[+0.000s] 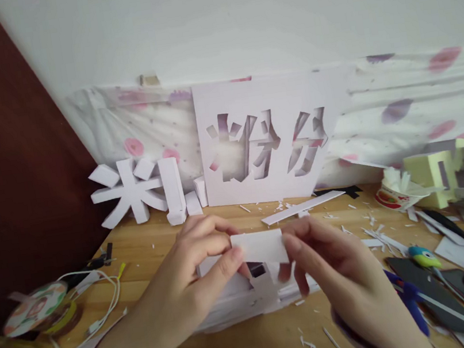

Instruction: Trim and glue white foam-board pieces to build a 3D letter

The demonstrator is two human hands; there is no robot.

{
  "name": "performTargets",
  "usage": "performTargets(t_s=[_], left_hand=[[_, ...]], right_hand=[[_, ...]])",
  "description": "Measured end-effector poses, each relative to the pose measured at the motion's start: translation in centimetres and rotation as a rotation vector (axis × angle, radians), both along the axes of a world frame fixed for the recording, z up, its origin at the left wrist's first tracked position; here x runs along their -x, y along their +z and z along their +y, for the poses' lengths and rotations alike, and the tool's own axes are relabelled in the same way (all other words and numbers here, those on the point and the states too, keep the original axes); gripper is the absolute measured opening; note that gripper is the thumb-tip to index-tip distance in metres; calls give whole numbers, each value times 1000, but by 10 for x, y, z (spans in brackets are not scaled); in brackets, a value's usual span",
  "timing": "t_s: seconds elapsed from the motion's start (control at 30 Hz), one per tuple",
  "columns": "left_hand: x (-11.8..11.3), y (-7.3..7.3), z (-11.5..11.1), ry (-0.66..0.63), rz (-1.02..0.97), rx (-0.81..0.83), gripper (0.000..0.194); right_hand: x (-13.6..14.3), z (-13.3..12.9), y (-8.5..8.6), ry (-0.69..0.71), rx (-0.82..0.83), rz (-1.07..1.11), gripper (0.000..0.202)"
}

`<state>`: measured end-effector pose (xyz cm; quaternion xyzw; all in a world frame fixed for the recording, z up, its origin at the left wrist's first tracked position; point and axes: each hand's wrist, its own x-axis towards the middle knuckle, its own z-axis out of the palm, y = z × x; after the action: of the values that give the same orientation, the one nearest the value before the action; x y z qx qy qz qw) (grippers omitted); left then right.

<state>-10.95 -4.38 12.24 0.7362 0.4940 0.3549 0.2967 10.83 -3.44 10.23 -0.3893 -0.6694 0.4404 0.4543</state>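
Note:
Between my two hands a small white rectangle of foam board or card (pixel 260 247) is held up over the table. My left hand (pixel 205 268) pinches its left end with thumb and fingers. At the right edge, the thumb and index finger of my right hand (pixel 331 267) close on the piece, and the other fingers curl below. Under it lies a stack of white boards or sheets (pixel 247 306), partly hidden by both hands; a small dark square opening shows there.
A white board with cut-out characters (pixel 272 182) leans on the wall. White block characters (pixel 132 192) stand left of it. A long white strip (pixel 304 208) and scraps lie behind my hands. At right are a blue glue gun (pixel 415 306) and paper bowl (pixel 397 199); tape rolls (pixel 38 307) lie left.

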Motion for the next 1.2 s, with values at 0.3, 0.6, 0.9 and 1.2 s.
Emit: performTargets(t_s=[0.3, 0.6, 0.9, 1.2], left_hand=[[9, -6, -2, -92, 113, 9, 41], [12, -19, 18, 111, 52, -16, 46], [-10, -31, 22, 112, 159, -62, 41], [-9, -27, 22, 157, 175, 17, 40]], right_hand=[[2, 42, 20, 78, -125, -178, 19], [11, 89, 29, 397, -171, -621, 5], [9, 85, 12, 401, -287, -662, 9], [-9, 71, 8, 273, -339, -675, 26]])
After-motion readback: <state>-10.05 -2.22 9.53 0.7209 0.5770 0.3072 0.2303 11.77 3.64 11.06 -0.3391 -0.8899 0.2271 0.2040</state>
